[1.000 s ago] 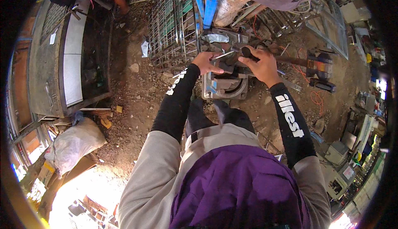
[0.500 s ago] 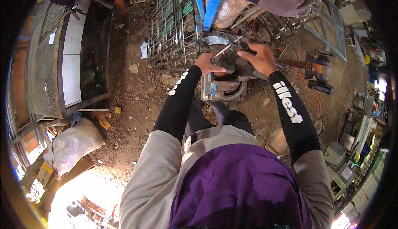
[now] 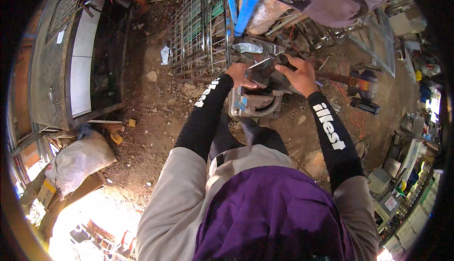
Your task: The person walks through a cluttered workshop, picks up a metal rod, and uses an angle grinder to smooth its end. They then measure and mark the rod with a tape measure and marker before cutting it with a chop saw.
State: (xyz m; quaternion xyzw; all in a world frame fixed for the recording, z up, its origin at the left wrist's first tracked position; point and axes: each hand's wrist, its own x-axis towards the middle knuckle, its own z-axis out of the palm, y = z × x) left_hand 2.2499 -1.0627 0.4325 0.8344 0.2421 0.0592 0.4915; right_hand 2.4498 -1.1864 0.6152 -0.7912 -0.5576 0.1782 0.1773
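Note:
A saw-like machine with a pale metal base (image 3: 235,101) and a curved dark part stands on the ground in front of my legs. My right hand (image 3: 299,75) is closed round a dark rounded handle (image 3: 283,59) above it. My left hand (image 3: 241,75) is at the machine's left side, its thumb stretched to the right over the dark parts. A thin shiny metal rod (image 3: 259,63) runs from my left fingers toward the handle, and the fingers appear closed on its near end. My hands partly hide the machine's middle.
A metal grille (image 3: 196,34) and blue bars (image 3: 247,10) stand beyond the machine. A grey bag (image 3: 326,1) hangs at the top. To the right are an orange cord (image 3: 358,119) and a boxy tool (image 3: 364,88); to the left, a wooden cabinet (image 3: 49,76) and a stuffed sack (image 3: 82,159).
My right hand and the dark handle have shifted slightly right and nearer to me. The rod now lies at a shallower slant. My left hand has moved little; the whole view has shifted slightly.

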